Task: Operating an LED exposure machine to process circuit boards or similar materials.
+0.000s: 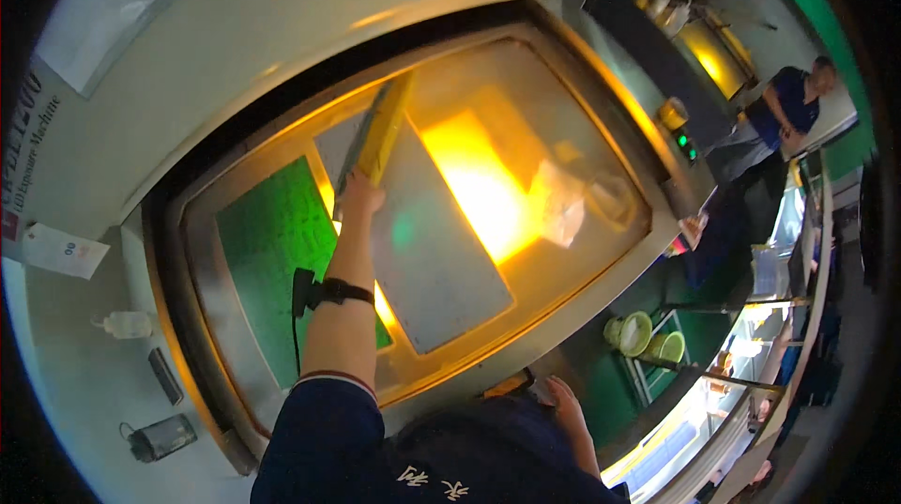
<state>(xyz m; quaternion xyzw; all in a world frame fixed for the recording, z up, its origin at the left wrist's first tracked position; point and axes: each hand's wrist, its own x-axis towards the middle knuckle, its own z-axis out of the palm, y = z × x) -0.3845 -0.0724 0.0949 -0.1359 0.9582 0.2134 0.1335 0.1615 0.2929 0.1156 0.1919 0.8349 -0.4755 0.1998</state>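
Note:
My left hand point(361, 192) is wrapped around the near end of a long straight bar point(383, 133), yellow on one side and dark grey on the other. The bar slants away across a pale grey rectangular panel point(432, 251) on the lit glass bed point(601, 166). Left of it lies a green panel point(267, 251) with faint markings, partly hidden by my forearm. A black strap with a small device point(328, 290) circles my left wrist. My right hand point(568, 407) is low beside my body at the machine's front edge, fingers apart and seemingly holding nothing.
A crumpled clear sheet point(560, 206) lies by the bright glow on the bed. A raised frame point(174, 316) surrounds the bed. Green buckets point(631, 333) stand to the right. A person point(793, 110) is at the far right. A bottle point(127, 324) sits at the left.

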